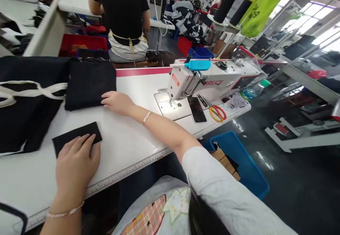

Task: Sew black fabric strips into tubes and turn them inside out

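My left hand (78, 158) lies on a small black rectangular cloth piece (89, 130) on the white table, its fingers flat over the cloth. Farther forward, my right hand (117, 102) reaches to the right edge of a stack of black cloth (90, 82); its fingertips touch that edge and the fingers are extended. Left of the stack lies a larger black fabric pile (26, 114) with a white cord (34, 90) across it. The sewing machine (212, 77) stands to the right of my right hand.
A phone (196, 109), orange and red scissors (217, 113) and a bottle (253, 89) lie by the machine. A ruler strip (132, 167) runs along the table's front edge. Below sits a blue bin (247, 164). A person in black (119, 11) sits beyond the table.
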`<state>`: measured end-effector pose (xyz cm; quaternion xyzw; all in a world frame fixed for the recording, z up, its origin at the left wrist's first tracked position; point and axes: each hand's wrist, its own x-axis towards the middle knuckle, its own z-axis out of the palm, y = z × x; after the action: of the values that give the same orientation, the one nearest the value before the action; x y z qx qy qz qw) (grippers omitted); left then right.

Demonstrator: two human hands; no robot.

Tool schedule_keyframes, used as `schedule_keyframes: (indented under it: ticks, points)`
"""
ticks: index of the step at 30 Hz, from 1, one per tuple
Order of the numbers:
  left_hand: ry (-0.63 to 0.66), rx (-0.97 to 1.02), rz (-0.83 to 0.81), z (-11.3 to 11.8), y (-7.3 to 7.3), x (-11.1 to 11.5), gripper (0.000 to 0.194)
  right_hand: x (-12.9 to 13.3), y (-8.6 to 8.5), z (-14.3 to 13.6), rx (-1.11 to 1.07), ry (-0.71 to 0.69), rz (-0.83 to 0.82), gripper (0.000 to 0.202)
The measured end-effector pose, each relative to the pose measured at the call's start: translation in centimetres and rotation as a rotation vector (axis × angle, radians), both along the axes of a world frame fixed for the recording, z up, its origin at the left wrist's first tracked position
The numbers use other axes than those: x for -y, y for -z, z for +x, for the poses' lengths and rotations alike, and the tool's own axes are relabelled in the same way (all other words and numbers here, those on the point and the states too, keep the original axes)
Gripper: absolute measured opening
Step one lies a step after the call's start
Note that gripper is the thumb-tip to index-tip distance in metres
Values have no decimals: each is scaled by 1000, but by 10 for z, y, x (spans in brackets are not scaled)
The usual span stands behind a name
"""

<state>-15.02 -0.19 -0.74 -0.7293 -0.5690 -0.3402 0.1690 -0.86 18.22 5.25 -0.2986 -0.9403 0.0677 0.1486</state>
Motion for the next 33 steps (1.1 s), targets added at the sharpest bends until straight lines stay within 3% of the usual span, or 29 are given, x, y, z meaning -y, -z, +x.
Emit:
schedule_keyframes:
  ticks: [4, 8, 13, 19, 22, 27, 30, 33]
  points:
    - [-11, 57, -154, -8, 5, 1, 83, -14, 11, -8, 62, 31, 6, 14]
    - [-54, 95, -242, -11, 12, 3, 86, -21, 10, -7, 79, 50, -31, 12]
    - [-63, 130, -255, -10, 11, 5, 87, -32, 7, -13, 68, 71, -22, 15]
    - [-77, 134, -233, -9, 12, 6, 89, -36, 6, -22, 205, 42, 149, 31]
    - [-72, 142, -223, -11, 17, 5, 87, -33, 10, -26, 229, 49, 188, 29]
    - [-53, 151, -162, -16, 21, 4, 73, -49, 25, -38, 54, 217, 177, 13]
    - [-32, 151, -126, -14, 14, 4, 70, -58, 32, -32, -129, 313, 201, 27]
    - [-4, 207, -96, -14, 8, 7, 70, -41, 39, 4, -294, 278, 153, 45]
